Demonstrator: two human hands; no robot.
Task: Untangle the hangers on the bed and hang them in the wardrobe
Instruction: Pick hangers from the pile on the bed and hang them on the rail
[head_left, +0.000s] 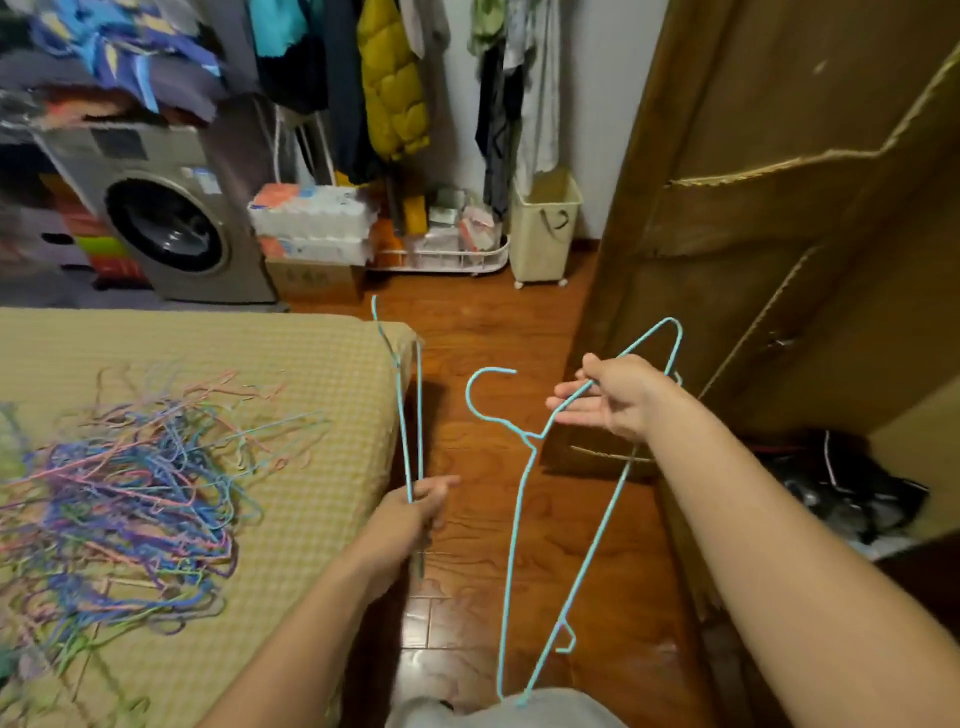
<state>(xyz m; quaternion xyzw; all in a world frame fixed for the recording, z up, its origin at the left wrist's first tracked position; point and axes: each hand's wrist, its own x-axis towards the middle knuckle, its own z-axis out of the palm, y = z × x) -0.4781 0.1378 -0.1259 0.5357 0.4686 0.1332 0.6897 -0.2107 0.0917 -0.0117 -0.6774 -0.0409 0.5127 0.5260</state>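
Head view shows the right hand (613, 397) with fingers nearly straight and thumb on top, pinching one arm of a light-blue hanger (558, 499); its hook curls just left of the fingertips and its long frame hangs below the hand toward the floor (467, 332). Lower and to the left, the left hand (423, 501) curls around a second blue hanger (408, 410) that rises above its knuckles. Farther left of that hand, the tangled hanger pile (135, 467) lies on the bed (322, 353). Right of the right hand stands the wardrobe (779, 234).
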